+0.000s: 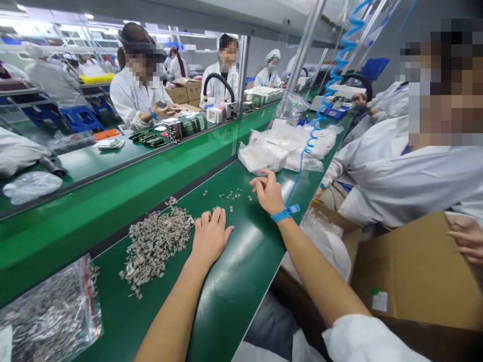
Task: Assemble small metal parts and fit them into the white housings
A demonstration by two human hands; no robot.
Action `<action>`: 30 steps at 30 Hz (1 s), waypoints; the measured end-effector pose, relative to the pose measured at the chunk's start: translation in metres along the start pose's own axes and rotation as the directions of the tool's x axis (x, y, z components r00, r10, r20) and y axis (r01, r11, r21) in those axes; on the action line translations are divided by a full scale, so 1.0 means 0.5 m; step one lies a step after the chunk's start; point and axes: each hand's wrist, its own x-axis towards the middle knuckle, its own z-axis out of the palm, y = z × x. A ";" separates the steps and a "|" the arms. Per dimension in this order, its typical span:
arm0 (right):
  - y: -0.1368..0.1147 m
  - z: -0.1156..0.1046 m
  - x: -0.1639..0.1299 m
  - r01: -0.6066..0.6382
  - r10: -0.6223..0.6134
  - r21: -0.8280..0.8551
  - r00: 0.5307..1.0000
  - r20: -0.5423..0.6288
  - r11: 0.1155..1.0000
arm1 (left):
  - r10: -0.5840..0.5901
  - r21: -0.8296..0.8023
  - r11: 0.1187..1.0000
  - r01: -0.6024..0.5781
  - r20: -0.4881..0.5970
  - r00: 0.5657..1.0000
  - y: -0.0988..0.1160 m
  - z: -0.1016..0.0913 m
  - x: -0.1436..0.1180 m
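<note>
Your left hand [210, 235] lies flat, fingers together, against the heap of small metal clips [156, 242] at centre frame; your right hand [268, 192], loosely curled and holding nothing, reaches the scattered clips [230, 195] above. A careless sweep could push clips off the worktop [234, 281] edge at lower right; open room lies between the hands.
</note>
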 end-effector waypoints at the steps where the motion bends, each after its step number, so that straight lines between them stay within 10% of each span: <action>1: 0.008 -0.008 -0.005 0.036 -0.034 -0.063 0.999 0.036 0.997 | -0.006 -0.009 1.000 0.006 0.017 1.000 0.001 -0.001 0.000; 17: -0.009 0.053 -0.010 0.395 -0.251 -0.271 0.861 0.442 0.878 | 0.059 -0.027 0.998 -0.057 0.060 0.996 0.000 -0.005 -0.003; 30: -0.003 0.026 -0.028 0.308 -0.251 -0.139 0.912 0.324 0.941 | 0.049 -0.004 0.999 -0.048 0.123 0.991 0.004 -0.011 0.000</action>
